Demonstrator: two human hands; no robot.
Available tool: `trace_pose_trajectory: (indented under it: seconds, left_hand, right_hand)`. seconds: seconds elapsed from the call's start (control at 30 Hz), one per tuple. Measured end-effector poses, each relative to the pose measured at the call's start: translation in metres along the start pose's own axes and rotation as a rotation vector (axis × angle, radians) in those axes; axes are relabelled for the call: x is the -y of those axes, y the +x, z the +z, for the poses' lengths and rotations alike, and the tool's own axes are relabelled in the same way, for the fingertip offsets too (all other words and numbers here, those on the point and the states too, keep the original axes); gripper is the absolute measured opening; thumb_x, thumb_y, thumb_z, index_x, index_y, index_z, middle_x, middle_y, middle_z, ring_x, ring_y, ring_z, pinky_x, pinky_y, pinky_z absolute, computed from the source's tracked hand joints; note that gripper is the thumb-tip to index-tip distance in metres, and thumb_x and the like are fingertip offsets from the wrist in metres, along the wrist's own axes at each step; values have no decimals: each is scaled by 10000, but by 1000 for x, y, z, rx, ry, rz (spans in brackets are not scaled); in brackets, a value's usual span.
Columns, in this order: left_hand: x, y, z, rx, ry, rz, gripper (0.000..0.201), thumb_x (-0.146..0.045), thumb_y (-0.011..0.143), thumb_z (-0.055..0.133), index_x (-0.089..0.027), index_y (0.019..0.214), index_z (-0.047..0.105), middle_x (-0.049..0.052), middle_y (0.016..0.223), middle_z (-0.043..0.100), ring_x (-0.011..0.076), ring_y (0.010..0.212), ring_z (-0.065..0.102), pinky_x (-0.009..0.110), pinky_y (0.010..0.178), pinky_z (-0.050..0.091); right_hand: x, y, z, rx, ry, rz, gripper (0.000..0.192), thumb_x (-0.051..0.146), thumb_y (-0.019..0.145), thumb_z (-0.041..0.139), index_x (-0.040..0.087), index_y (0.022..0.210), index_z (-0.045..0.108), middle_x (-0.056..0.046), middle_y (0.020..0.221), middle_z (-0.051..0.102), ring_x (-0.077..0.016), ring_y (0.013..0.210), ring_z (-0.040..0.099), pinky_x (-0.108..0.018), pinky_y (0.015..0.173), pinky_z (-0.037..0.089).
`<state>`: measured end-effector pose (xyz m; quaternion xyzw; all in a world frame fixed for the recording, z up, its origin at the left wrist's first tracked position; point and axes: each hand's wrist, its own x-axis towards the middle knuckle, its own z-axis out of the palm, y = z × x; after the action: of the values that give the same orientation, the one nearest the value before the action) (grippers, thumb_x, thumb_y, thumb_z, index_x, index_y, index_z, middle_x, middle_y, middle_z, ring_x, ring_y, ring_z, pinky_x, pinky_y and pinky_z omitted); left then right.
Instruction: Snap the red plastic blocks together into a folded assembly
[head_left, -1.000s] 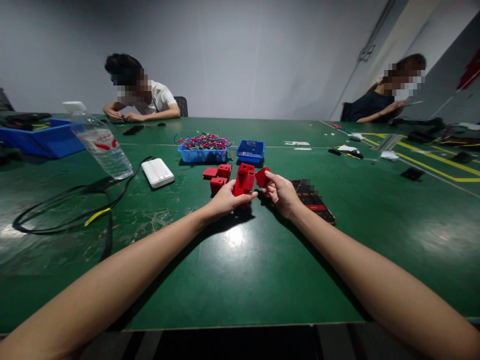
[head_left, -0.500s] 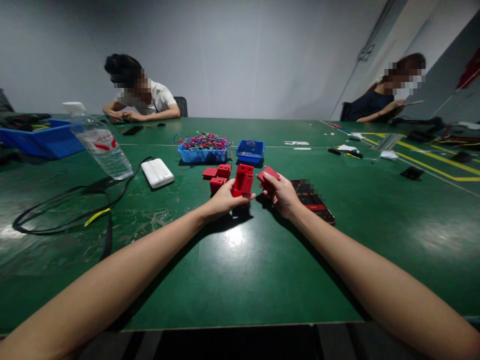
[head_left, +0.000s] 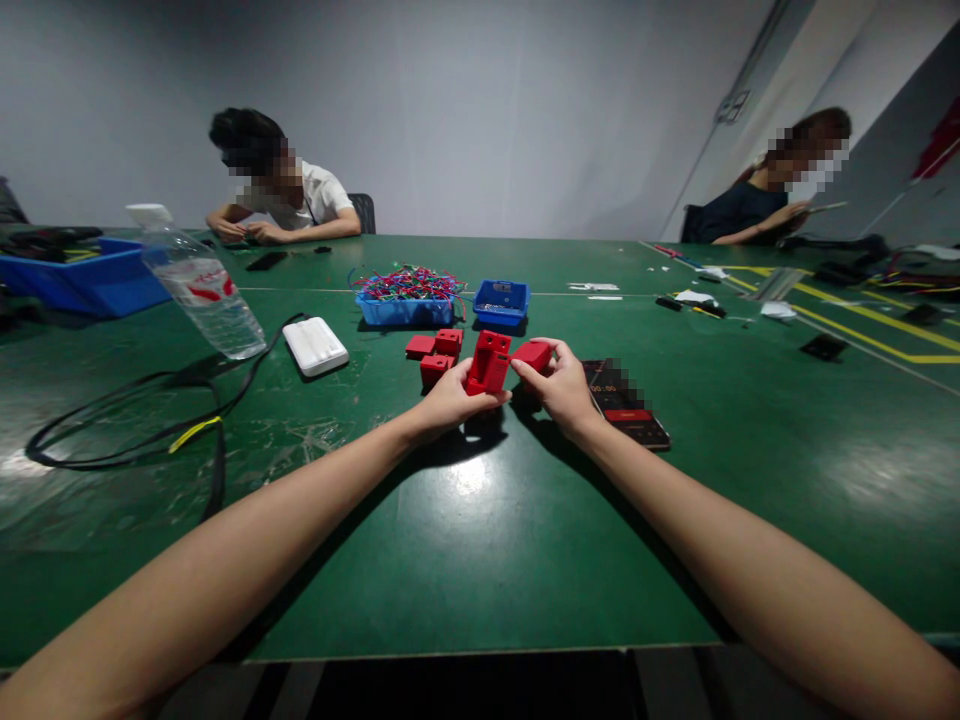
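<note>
We see the upright, red plastic housing with an open hollow front (head_left: 489, 362) on the near side of the small blue plastic tray (head_left: 501, 317), with the fingers of the left hand (head_left: 446, 402) curled about its lower left. The right hand (head_left: 568, 392) pinches a smaller, solid-looking red plastic piece (head_left: 531, 356) between thumb and fingers, nearer than the tray and slightly right of it. We judge that pinch the weaker hold: a slip of the thumb could drop the piece onto the green counter (head_left: 465, 560) or the dark, flat phone (head_left: 639, 412), which lies near and right of the tray. The loose red plastic blocks (head_left: 436, 370), near and left of the tray, sit so close to the left hand that a sideways nudge might scatter them. We cannot tell whether its fingers touch them, nor whether the two held parts meet or stand just apart. The left fingertips are hidden behind the housing, the right hand covers part of its piece and the phone, and the housing's inside is too small to read.
</note>
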<state>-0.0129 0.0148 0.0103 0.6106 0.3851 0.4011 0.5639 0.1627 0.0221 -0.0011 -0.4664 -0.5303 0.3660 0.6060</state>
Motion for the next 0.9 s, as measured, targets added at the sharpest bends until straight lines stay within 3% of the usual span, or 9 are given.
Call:
trace_pose_trajectory:
  seconds: [0.13,0.27,0.37,0.43,0.6,0.8,0.9]
  left_hand:
    - [-1,-1,1,7,-3,-11,466,-298,619,847,-160,932,531,-42,718,626,76,577,568,221,581,458]
    - [0,0,1,8,-8,-16,464,-300,628,845,-164,940,530,-37,715,632,80,570,569,228,575,452]
    - [1,0,1,4,-16,-17,466,-298,628,843,-162,948,532,-33,716,636,86,572,573,236,584,454]
    - [1,0,1,9,-19,-17,473,-301,624,844,-160,950,531,-34,711,634,85,568,570,236,582,453]
    - [-1,-1,2,7,-37,-16,535,-360,588,868,-158,948,527,-42,709,613,78,574,559,224,579,442]
    - [-3,-1,1,11,-13,29,594,-532,609,827,-164,933,492,-46,682,577,83,553,542,222,538,406]
    - [-2,0,0,9,1,28,662,-610,597,801,-164,963,475,-46,666,574,92,534,544,230,526,404]
  right_hand:
    - [-5,5,-2,-29,-93,-128,565,406,597,808,193,1057,559,-17,855,654,-184,746,633,-342,738,523]
    - [-5,5,-6,-84,-286,-233,520,378,637,774,187,1094,614,-60,946,629,-206,774,626,-380,732,543]
    - [-3,4,-7,-122,-393,-325,471,336,649,761,196,1086,650,-121,1152,572,-250,974,616,-373,733,557]
    - [-1,2,-7,-96,-350,-352,462,331,667,751,195,1093,633,-129,1204,570,-255,1045,609,-372,771,564]
    - [-2,0,-1,-15,-209,-309,488,408,730,737,207,1138,556,-56,970,666,-205,800,677,-401,806,573]
    - [5,-4,-1,-59,-320,-434,639,490,795,688,249,1351,487,-103,1106,622,-221,864,646,-415,779,568]
    - [8,-7,-2,-73,-409,-508,623,507,796,682,282,1350,509,-88,1072,590,-221,872,609,-401,738,562]
